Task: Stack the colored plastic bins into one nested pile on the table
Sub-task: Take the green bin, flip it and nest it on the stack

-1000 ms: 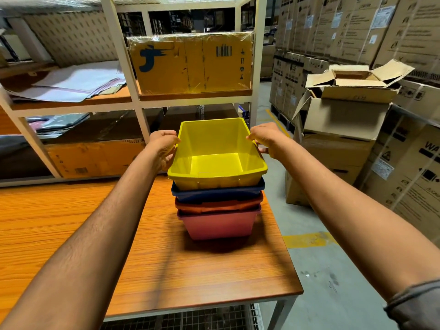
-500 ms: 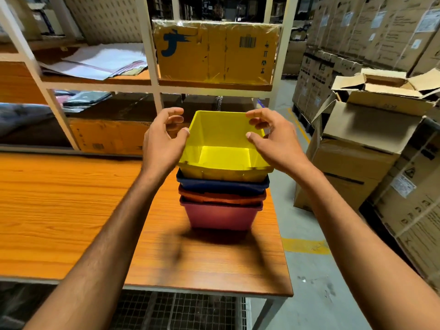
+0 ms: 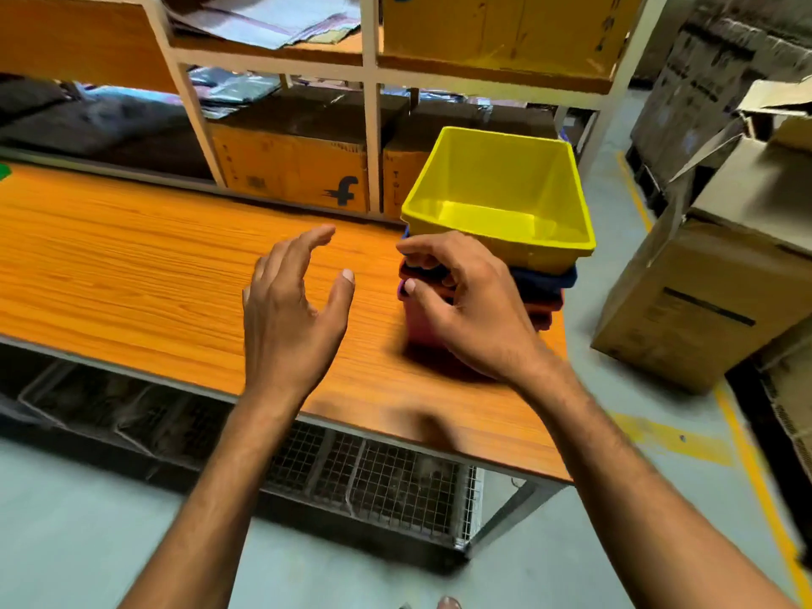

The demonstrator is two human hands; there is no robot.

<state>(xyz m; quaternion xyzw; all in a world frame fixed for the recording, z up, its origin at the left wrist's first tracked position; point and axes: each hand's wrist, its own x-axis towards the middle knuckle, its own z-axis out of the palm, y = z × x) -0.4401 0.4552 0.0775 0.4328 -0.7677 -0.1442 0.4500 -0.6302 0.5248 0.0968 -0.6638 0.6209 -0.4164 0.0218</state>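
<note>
Grip, right: right hand [image 3: 465, 309] has its fingers curled at the 7 o'clock corner of the pile [image 3: 534, 261], thumb by the lower rims; whether it pinches a rim or only hangs in front, I cannot tell.
Grip, left: left hand [image 3: 294, 314] is spread, fingers straight, thumb out, holding nothing, above the table [image 3: 132, 265] at 9 o'clock from the right hand.
Pile: yellow bin [image 3: 492, 213] on top, then blue bin [image 3: 547, 278], red bin [image 3: 545, 301], and pink bin [image 3: 419, 325] at the bottom. All are nested and stand at the table's 3 o'clock end, near its edge.
Risk: a curled finger snagging a rim could drag or tip the pile towards that edge, and the floor lies beyond.
Pose: both forearms reach in from 6 o'clock; left palm faces 3 o'clock, right hand shows its back.
</note>
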